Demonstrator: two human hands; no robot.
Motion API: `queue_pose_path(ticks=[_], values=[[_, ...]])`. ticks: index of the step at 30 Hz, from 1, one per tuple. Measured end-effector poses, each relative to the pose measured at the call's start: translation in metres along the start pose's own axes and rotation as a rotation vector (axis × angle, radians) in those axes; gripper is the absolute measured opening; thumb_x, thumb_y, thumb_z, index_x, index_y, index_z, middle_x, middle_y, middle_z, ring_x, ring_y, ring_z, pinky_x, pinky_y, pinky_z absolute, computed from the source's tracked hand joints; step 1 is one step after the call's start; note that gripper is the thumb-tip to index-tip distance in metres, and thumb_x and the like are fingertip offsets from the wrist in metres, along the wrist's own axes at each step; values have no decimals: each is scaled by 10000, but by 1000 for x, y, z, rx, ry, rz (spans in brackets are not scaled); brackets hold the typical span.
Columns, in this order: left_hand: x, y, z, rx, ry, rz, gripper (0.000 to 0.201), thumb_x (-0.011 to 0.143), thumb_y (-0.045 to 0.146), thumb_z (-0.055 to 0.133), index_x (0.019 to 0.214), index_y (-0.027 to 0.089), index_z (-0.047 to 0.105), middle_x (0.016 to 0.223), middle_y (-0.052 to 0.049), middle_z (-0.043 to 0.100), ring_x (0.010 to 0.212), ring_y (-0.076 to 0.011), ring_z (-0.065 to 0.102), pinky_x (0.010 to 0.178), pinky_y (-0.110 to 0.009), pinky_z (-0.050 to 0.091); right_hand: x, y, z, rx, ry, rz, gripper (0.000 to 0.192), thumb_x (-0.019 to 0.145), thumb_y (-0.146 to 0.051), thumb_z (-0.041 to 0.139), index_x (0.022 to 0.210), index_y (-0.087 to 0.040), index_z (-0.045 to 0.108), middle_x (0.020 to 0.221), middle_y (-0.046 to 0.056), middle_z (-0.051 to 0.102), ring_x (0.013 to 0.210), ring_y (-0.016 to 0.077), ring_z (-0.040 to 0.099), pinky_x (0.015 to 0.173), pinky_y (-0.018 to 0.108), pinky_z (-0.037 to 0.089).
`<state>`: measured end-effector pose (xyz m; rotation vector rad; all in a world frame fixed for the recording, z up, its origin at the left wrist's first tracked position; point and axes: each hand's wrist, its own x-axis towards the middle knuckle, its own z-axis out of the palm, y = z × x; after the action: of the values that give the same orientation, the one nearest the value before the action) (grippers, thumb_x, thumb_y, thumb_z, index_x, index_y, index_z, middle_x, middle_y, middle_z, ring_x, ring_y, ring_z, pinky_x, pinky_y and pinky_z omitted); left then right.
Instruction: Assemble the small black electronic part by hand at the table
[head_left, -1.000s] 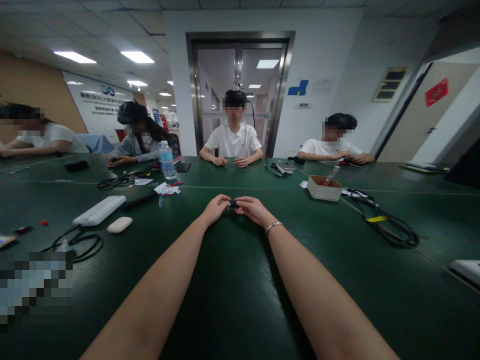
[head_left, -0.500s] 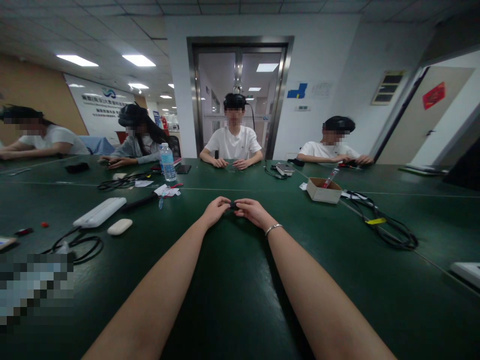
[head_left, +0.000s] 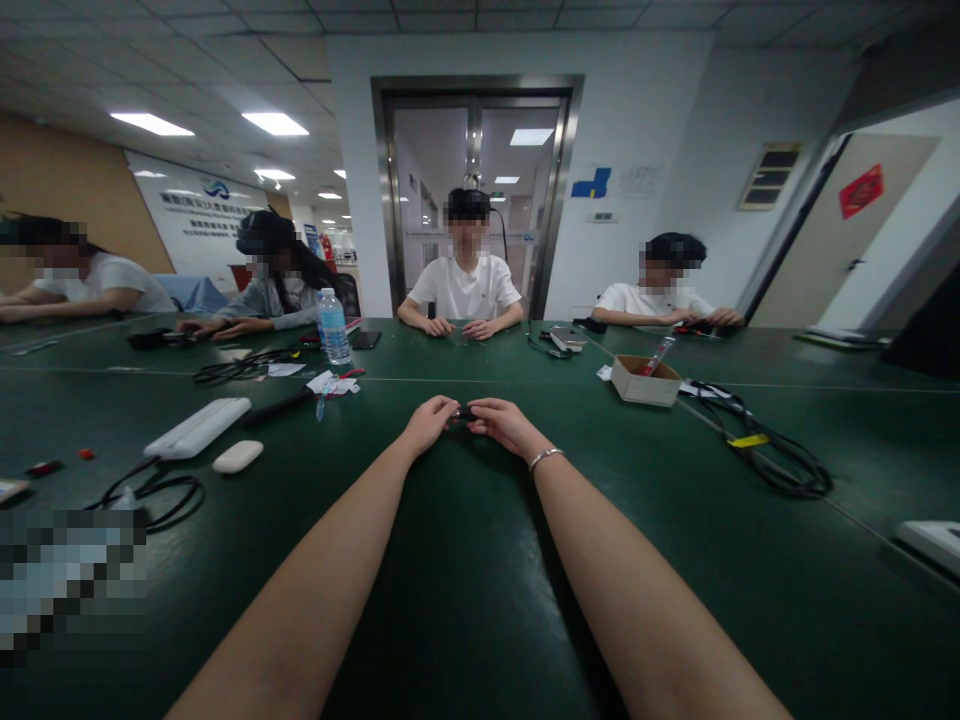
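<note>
Head view: both forearms are reaching up from the bottom edge toward frame centre, resting on the green table (head_left: 465,600). The left hand (head_left: 429,422) and right hand (head_left: 504,424) are meeting at centre, fingertips pinching a small dark object (head_left: 464,412) between them, one hand on each end. It is sitting just above the tabletop, too small to identify. Likely the forearms are lying flat to steady fine finger work. Fingers on both hands are curled in and grasping the object, not released. A thin bracelet (head_left: 546,457) is sitting on the right wrist.

Left of centre: a white power strip (head_left: 198,427) and a white oval case (head_left: 238,456) are lying side by side, with a coiled black cable (head_left: 154,492) just below them, well apart from the hands. A water bottle (head_left: 333,327) is standing upright at upper left of centre; its label is unreadable. Papers and a pen are lying near it.

Right of centre: an open cardboard box (head_left: 645,381) is holding a tool that leans out over its rim. A black cable bundle (head_left: 772,450) with a yellow tag is lying beside it.

Far edge: four people are sitting at the table, hands on it, apparently working on small items of their own.

Writing: a blue logo sign (head_left: 588,184) beside the door, a red sign (head_left: 859,190) on the right-hand door, and a banner with lettering at upper left. None is legible.
</note>
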<state>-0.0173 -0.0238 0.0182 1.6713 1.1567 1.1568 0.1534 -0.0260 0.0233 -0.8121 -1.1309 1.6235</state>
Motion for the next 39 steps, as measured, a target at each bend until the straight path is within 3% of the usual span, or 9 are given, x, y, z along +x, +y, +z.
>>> queue_pose_path(ticks=[5,11,15,21,31,35,39], values=[[0,4,0,-13,-10,-25,190,731,256,535,877,147,591,712,-11,572,587,-100,491,550,-217,379,1,1,-1,-6,-3,-1,130,780,11,562,874,-67,606,733,84,647,541,122,633,527,190,547],[-1,6,1,-25,-27,-53,205,760,301,497,863,143,580,641,6,540,561,-99,473,550,-218,371,2,1,-1,-10,1,-3,119,779,0,572,874,-62,606,725,85,646,543,122,635,525,187,543],[-1,6,1,-30,-19,-58,186,730,239,527,879,140,577,698,3,554,575,-89,475,553,-211,367,3,2,-2,-9,-2,-6,121,769,-2,588,872,-63,611,739,90,650,544,123,634,527,192,543],[3,-4,0,-12,-45,-8,259,782,349,474,885,136,580,592,18,505,556,-103,469,543,-224,356,5,3,-3,0,2,-4,109,780,-2,577,862,-67,607,733,89,650,538,124,635,520,191,546],[5,-5,0,-35,3,-43,207,733,288,519,862,144,595,711,-12,568,588,-103,483,538,-219,361,0,0,1,-9,21,7,139,789,27,544,891,-48,603,704,102,648,531,125,632,523,193,547],[6,-8,0,-43,-19,-43,282,795,363,442,878,133,582,625,-6,545,528,-101,464,512,-224,352,0,0,1,0,19,6,129,774,14,575,876,-59,607,731,100,648,542,128,634,523,203,549],[6,-8,0,-43,-42,5,249,757,331,515,893,132,577,628,-4,555,565,-108,494,542,-225,366,1,1,0,0,13,0,117,777,3,577,867,-66,607,727,91,647,540,126,633,516,198,546]])
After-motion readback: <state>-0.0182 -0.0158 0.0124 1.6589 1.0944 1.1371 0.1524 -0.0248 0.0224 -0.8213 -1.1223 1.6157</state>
